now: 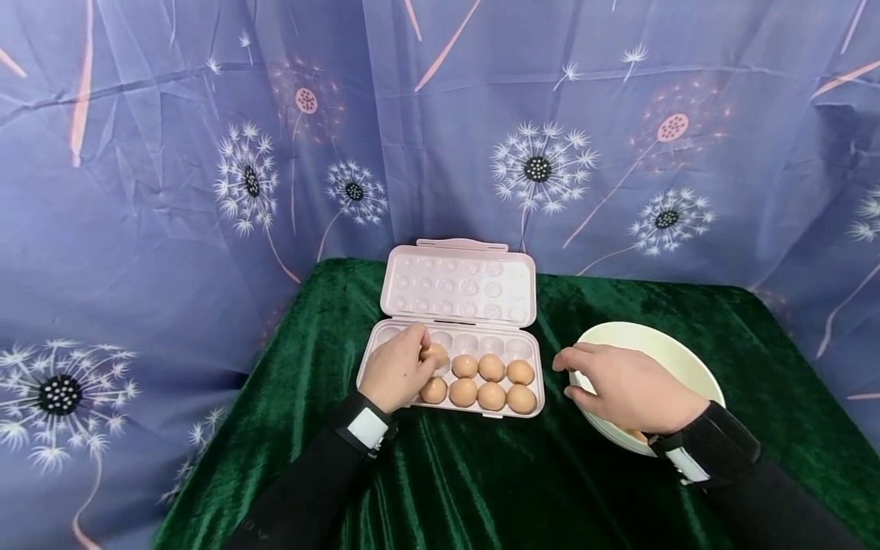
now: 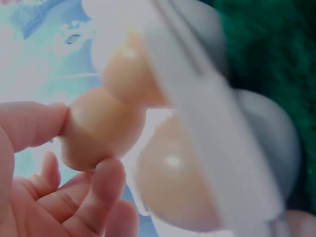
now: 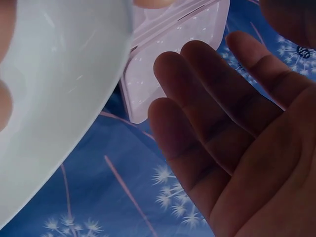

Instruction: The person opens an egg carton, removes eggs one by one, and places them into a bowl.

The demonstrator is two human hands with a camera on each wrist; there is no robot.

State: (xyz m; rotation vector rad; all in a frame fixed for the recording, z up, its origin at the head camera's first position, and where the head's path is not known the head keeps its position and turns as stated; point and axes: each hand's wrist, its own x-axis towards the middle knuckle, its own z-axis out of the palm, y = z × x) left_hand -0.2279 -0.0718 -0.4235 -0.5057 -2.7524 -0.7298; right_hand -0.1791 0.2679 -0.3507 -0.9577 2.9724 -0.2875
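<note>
Between thumb and fingertips, my left hand (image 1: 397,370) pinches a brown egg (image 2: 102,127) over the middle row of a pink egg carton (image 1: 517,348). Several brown eggs (image 1: 491,396) sit in the carton's near and middle rows. Cups along the far row show no eggs, while my left hand hides those at the left end. Over the left rim of a pale cream bowl (image 1: 677,355) reaches my right hand (image 1: 629,386), its fingers extended and slightly bent, holding nothing. Rounded brown eggs (image 3: 4,106) show inside the bowl in the right wrist view.
The carton's lid (image 1: 459,284) stands tilted back behind its base, with dimples for eggs inside. Dark green velvet cloth (image 1: 440,481) covers the table. Behind and to the left hangs a blue curtain (image 1: 440,160) with dandelion prints.
</note>
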